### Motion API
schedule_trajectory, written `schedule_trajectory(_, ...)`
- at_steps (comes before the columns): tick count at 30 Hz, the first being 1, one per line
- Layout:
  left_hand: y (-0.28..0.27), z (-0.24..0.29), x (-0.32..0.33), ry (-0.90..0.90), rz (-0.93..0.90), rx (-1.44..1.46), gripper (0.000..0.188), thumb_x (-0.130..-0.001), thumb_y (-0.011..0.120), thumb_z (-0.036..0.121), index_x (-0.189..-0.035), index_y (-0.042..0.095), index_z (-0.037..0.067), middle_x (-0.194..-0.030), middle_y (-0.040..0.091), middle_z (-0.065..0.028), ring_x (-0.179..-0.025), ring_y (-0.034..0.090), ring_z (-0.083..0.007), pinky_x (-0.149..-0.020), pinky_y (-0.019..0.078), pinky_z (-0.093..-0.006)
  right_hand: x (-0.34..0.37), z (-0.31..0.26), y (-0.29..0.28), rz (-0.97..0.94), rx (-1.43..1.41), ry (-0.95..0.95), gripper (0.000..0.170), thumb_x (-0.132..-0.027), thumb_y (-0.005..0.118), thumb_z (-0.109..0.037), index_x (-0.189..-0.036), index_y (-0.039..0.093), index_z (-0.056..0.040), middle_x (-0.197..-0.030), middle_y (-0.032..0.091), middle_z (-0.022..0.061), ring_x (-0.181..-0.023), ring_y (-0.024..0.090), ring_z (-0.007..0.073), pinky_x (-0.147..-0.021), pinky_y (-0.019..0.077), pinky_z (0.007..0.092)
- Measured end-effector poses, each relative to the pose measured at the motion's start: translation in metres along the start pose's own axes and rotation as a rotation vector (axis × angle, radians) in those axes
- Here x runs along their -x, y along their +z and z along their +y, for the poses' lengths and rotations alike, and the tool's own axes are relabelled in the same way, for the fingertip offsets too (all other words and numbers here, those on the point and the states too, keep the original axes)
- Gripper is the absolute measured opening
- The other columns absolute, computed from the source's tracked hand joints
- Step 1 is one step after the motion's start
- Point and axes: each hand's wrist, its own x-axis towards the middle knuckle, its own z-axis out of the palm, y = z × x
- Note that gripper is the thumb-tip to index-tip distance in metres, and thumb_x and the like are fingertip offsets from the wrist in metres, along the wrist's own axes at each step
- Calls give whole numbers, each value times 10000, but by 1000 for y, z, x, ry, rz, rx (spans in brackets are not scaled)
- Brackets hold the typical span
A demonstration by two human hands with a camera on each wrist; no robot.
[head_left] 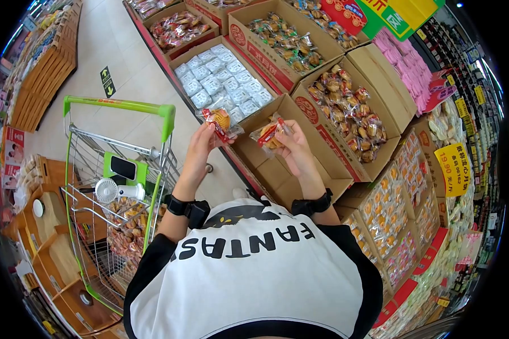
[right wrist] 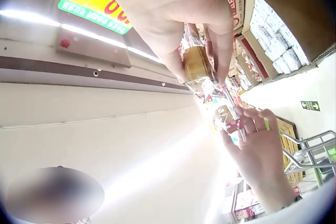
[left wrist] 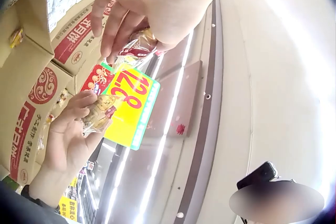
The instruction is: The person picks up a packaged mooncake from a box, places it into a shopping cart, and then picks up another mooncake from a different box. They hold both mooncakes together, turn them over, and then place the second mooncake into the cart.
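Observation:
In the head view the left hand pinches a round golden pastry in clear and red wrapping. My right hand grips a second wrapped pastry, a short gap to the right of the first. Both are held up over the near edge of an open cardboard box. The left wrist view shows the left hand's fingers around its wrapper. From the right wrist, a brown pastry shows between the right thumb and fingers.
Behind the hands lie white packets in a box, with boxes of wrapped pastries to the right. A green-handled shopping cart stands at the left, holding a bag of pastries. A small white fan is by its handle.

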Motion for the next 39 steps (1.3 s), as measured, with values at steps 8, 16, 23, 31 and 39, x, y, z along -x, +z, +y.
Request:
schedule_trajectory(8,-15,-3,14,24,15,-34,423,-901,328,296,-1160,421,-25,-1003,558,-109,-848,571,-180,-801,444,-318,7,2,25,-31,68,-35,442,-735,605,10,-1108,390,-94,-1041,518,74,-904,547,152,-754,477,292)
schedule_trajectory(16,-47,-19,49,43,64,-88,392,-911,326,244,-1158,428,-44,-1037,547,-99,-887,554,-163,-820,441,-319,12,33,53,-183,189,12,322,-748,572,18,-1030,449,-78,-980,552,72,-893,548,134,-734,477,268)
schedule_trajectory(23,-68,-8,103,49,82,-87,302,-891,427,223,-1066,505,-9,-908,554,-34,-821,504,-97,-762,402,-241,19,65,103,-265,265,41,228,-746,613,-21,-917,464,-41,-905,540,37,-851,541,121,-772,447,242)
schedule_trajectory(31,-90,-9,157,59,164,-89,243,-881,450,151,-1075,456,5,-913,511,-16,-815,473,-81,-751,396,-231,25,101,140,-438,349,73,354,-696,661,-2,-1003,486,-15,-913,536,54,-862,525,111,-758,437,231)
schedule_trajectory(39,-113,-3,204,100,242,-201,345,-893,431,170,-1183,389,-11,-1015,515,-60,-916,499,-122,-826,403,-263,29,139,163,-579,473,65,398,-670,710,-97,-991,492,-8,-915,525,50,-814,526,122,-715,438,237)
